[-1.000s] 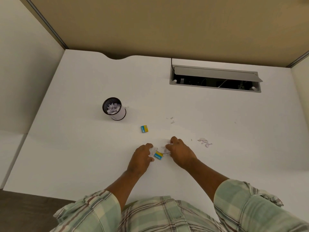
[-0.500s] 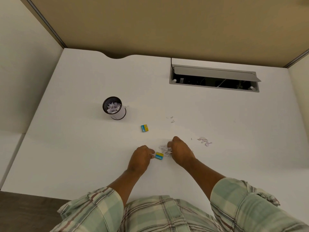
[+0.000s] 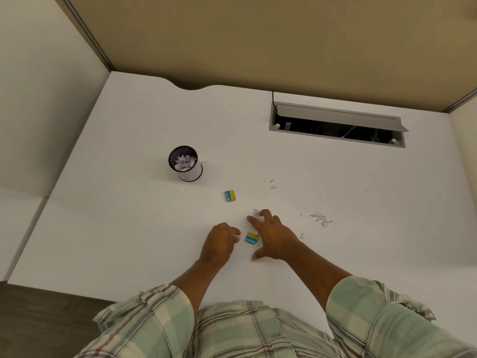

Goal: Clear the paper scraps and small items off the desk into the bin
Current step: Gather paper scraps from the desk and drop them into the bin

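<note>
A second blue-yellow box (image 3: 230, 195) and loose scraps (image 3: 320, 218) are lying mid-frame, the bin (image 3: 186, 164) standing upper left. The left hand (image 3: 219, 241) is curling around scraps (image 3: 236, 237); the right hand (image 3: 273, 235), closed earlier, is now spreading over a blue-yellow box (image 3: 252, 238) and a scrap pile (image 3: 256, 213)

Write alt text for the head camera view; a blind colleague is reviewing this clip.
A person's left hand, closed on a paper scrap, and spread right hand work either side of a small blue-and-yellow box on a white desk. A second box and loose paper scraps lie nearby; a small mesh bin beyond the hands already holds scraps.
</note>
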`<state>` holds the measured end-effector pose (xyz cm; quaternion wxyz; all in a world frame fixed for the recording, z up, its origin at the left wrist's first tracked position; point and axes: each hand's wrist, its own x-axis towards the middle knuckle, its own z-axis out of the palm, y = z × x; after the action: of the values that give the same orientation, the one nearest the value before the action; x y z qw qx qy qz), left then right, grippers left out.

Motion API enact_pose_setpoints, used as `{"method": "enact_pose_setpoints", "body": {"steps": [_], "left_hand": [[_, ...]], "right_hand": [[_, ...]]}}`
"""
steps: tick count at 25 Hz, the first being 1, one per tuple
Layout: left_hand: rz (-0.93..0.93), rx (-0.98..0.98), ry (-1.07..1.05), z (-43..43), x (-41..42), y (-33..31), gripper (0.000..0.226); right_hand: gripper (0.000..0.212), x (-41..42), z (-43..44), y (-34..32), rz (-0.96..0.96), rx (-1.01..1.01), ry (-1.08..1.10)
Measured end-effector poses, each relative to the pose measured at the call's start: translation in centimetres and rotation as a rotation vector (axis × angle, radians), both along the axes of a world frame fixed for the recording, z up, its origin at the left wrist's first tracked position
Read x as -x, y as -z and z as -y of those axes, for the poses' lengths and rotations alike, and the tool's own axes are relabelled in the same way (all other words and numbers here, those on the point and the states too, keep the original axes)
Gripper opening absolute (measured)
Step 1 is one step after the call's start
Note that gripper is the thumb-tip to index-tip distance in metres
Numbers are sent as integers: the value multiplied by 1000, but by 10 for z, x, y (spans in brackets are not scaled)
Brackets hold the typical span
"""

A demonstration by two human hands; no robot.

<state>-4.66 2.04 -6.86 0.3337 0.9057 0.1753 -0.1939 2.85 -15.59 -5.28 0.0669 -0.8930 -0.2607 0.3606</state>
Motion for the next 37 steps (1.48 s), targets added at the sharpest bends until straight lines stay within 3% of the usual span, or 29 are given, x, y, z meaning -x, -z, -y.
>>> {"method": "enact_pose_setpoints", "body": {"steps": [7, 12, 17, 21, 27, 29, 32, 37], "left_hand": [[3, -18, 4, 0, 0, 4, 30], [-20, -79, 79, 1, -1, 6, 31], [-21, -156, 150, 3, 8, 0, 27], [33, -203, 147, 2, 26, 0, 31], [51, -141, 180, -10, 26, 3, 33], [40, -62, 76, -16, 17, -1, 27], [61, 118, -268, -40, -4, -25, 17], [210, 398, -650, -107, -41, -80, 21]], "right_hand": [[26, 15, -2, 10, 180, -95, 9], [24, 11, 3, 13, 201, -62, 129], [19, -1, 4, 5, 105, -42, 355], [8, -9, 10, -5, 5, -185, 712], [9, -16, 3, -24, -49, -291, 869], [11, -20, -6, -33, -108, -382, 954], [12, -30, -29, -50, -191, -552, 1030], [14, -57, -91, -78, -220, -706, 970]]}}
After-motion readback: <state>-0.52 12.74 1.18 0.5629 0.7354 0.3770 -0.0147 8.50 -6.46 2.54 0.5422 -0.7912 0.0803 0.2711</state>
